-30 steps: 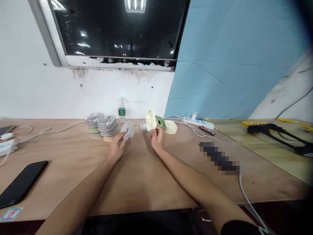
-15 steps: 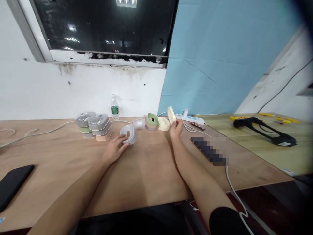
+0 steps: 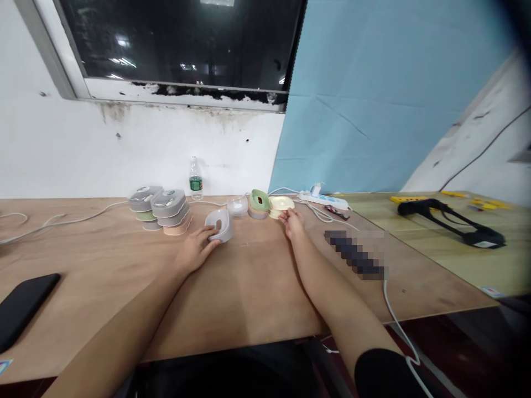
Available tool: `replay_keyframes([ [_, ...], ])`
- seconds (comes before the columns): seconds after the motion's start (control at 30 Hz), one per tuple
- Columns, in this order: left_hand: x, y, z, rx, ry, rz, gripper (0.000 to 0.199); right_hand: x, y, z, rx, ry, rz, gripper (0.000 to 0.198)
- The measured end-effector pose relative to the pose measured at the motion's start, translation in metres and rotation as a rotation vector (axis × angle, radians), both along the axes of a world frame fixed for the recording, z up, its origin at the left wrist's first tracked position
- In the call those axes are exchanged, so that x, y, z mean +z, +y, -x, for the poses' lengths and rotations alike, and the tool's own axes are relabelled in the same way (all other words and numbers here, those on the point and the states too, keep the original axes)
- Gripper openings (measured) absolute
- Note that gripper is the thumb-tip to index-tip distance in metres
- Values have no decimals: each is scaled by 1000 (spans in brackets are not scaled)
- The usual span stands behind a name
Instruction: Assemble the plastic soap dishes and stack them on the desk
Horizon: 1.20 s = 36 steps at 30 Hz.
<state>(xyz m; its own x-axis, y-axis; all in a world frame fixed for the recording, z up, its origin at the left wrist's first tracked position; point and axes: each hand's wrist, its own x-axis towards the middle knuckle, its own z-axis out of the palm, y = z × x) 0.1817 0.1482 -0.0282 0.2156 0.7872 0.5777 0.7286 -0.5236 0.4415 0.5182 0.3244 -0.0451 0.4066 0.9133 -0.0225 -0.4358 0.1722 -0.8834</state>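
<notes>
My left hand grips the near left side of a light grey oval box, its fingers over the rim and its thumb low against the wall. A brown patch shows inside the box. Farther right, my right hand pinches the edge of a cream scalloped piece that lies flat on the cream stack. Between the hands stand a clear dome-like cover and a green tray with a dark red item in it, on top of a beige-pink tray.
Two stacks of grey-lidded boxes stand at the back left, near a water bottle. A white power strip and cables lie behind my right hand. A black phone lies at the left, a blurred dark object at the right.
My right hand has lowered the cream piece from upright to flat on the cream stack. My left hand stays on the grey box.
</notes>
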Motion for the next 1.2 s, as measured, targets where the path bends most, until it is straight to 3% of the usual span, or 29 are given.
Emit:
replay_keyframes([
  [0.27, 0, -2, 0, -11, 0, 35, 40, 0, 7, 3, -26, -110, 113, 12],
  [0.6, -2, 0, 0, -19, 4, 49, 43, -7, 18, 4, -171, -232, 182, 9],
  [0.67, -3, 1, 0, -27, 3, 50, 43, -8, 17, 0, -312, -357, 154, 13],
  [0.73, -3, 1, 0, -28, 4, 53, 43, -9, 16, -6, -488, -598, 80, 24],
  [0.8, -3, 1, 0, -25, 10, 60, 42, -10, 16, -10, -560, -860, -4, 36],
  [1.0, 0, -2, -1, -27, 21, 71, 42, -13, 20, -7, -306, -1180, 36, 64],
  [1.2, 0, -2, -1, -8, 21, 64, 41, -13, 27, -5, -264, -1332, -36, 57],
])
